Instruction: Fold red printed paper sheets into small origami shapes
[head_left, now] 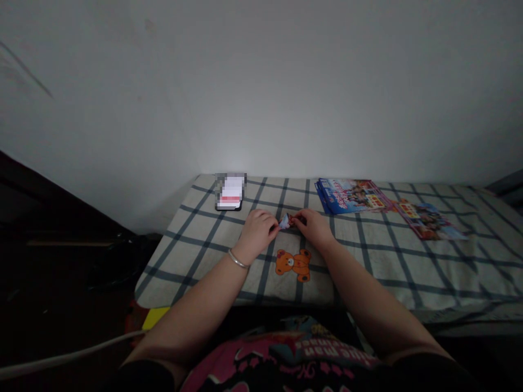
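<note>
Between my two hands is a small colourful printed piece of paper (286,221), partly hidden by the fingers. My left hand (258,233), with a silver bangle on its wrist, pinches the left side of the piece. At the opposite side, the fingertips of my right hand (314,227) are closed on it. Both hands rest low over the checked cloth (220,245). Just below them, an orange teddy bear picture (293,264) shows on the cloth.
A phone (231,191) with a lit, pixelated screen lies back left. Several glossy printed booklets (351,195) are stacked back right, and another printed sheet (431,220) lies farther right. A white wall (261,92) borders the table's back. Dark floor shows at left.
</note>
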`<state>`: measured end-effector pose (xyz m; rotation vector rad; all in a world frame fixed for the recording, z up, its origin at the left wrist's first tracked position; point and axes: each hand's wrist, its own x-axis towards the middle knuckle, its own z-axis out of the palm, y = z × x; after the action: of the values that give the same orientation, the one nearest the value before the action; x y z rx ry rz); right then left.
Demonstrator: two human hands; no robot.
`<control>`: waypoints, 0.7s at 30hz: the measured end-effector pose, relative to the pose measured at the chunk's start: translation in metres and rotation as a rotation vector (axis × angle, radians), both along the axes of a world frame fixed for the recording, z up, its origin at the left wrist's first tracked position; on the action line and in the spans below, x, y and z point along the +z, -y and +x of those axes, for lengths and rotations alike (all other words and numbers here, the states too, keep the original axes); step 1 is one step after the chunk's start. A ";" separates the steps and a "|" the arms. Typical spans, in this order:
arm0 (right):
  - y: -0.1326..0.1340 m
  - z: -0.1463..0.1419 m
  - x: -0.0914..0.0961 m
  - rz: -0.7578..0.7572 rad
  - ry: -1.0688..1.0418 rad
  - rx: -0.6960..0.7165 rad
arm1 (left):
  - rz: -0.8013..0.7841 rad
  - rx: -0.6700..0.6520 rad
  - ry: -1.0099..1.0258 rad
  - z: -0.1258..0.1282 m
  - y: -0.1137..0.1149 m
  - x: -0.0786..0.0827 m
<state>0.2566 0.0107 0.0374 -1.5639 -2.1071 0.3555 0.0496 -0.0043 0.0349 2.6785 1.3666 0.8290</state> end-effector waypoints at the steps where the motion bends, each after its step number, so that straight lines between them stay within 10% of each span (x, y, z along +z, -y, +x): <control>1: 0.000 -0.001 0.000 -0.003 0.018 -0.009 | -0.001 0.013 -0.006 0.000 0.001 0.001; 21: 0.003 -0.010 0.008 -0.042 0.195 -0.107 | -0.076 0.054 0.092 -0.002 -0.007 -0.010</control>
<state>0.2462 0.0078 0.0453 -1.7919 -2.1600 0.2182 0.0472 0.0023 0.0252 2.5249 1.4248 0.8738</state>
